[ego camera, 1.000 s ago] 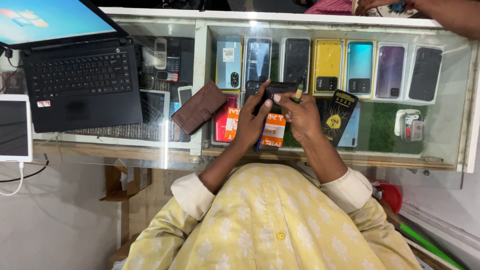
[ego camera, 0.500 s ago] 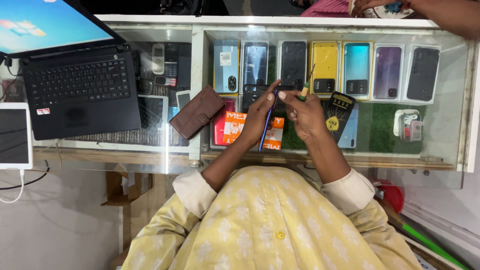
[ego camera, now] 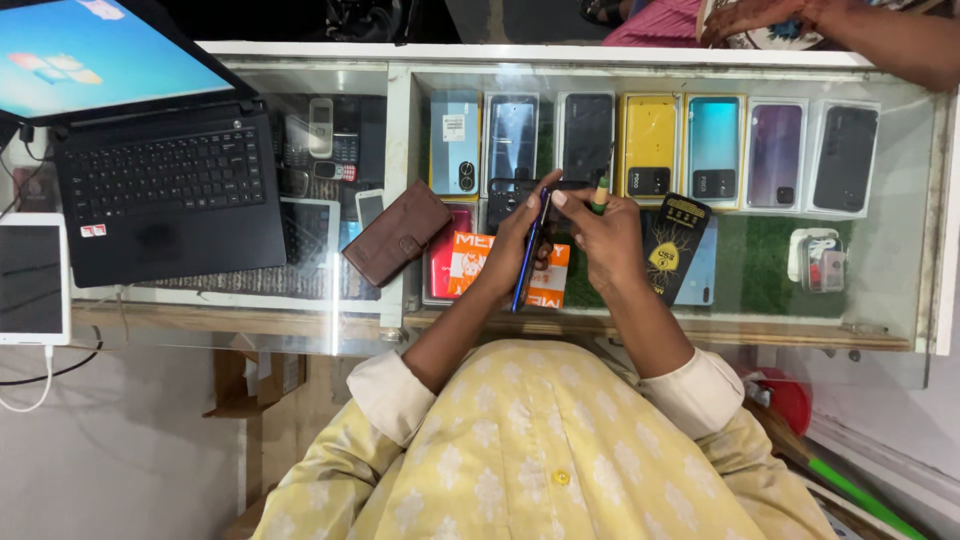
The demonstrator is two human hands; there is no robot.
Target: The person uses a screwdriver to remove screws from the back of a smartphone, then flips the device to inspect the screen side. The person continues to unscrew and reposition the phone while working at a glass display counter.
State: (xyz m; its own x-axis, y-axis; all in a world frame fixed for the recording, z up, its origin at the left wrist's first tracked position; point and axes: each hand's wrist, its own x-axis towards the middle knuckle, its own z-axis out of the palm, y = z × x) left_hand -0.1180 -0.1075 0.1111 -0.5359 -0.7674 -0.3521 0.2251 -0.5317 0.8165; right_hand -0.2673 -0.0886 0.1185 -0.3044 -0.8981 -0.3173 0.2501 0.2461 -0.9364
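Blue phone held edge-on above glass counter, long axis near vertical in view, slightly tilted. Left hand fingers curled, pinching left edge; right hand gripping green-tipped tool, thumb at phone's top end. Both hands touching phone.

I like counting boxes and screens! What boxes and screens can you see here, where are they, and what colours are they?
Laptop: far left on the glass counter, black, lit blue screen.
Tablet: left edge, white frame, dark screen.
Orange box: under the glass beside the left hand, flat, orange and white.
Black packet: beside the right hand, black with yellow print.
Yellow phone box: upright in the display row.
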